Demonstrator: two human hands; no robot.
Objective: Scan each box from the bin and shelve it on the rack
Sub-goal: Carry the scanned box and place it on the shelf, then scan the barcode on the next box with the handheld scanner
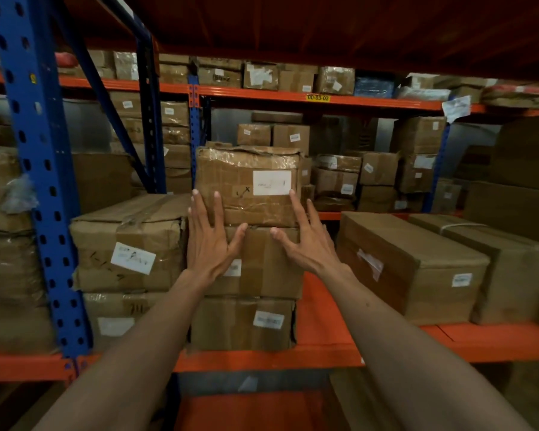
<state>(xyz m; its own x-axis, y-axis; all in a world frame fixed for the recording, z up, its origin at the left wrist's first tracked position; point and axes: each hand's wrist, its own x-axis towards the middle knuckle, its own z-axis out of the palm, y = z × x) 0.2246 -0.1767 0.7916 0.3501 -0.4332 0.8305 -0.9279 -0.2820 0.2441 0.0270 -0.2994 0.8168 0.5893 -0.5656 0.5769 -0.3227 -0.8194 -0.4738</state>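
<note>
On the orange rack shelf [324, 325], near its front edge, sits a three-high stack of cardboard boxes. Top box [249, 185] is taped, creased, white label [272, 182] on its front face, small "X" mark left of the label. It rests on the middle box [271, 262], which rests on the bottom box [243, 325].

Left hand [207, 241]: fingers straight and spread, tips flat on the lower left of the top box's front face, thumb across the seam to the middle box. Right hand [305, 241]: same posture, fingers splayed at the lower right of that face, index tip at the label's bottom right corner. Neither hand grips; both look to be pressing flat against the cardboard, though actual contact of the palms is hard to judge.

Left of the stack, touching or just beside it, a wider crushed box [128, 244] next to the blue upright [41, 188]. Right of the stack, apart from it, a long box [414, 265] lies along the shelf. More boxes fill the racks behind.
</note>
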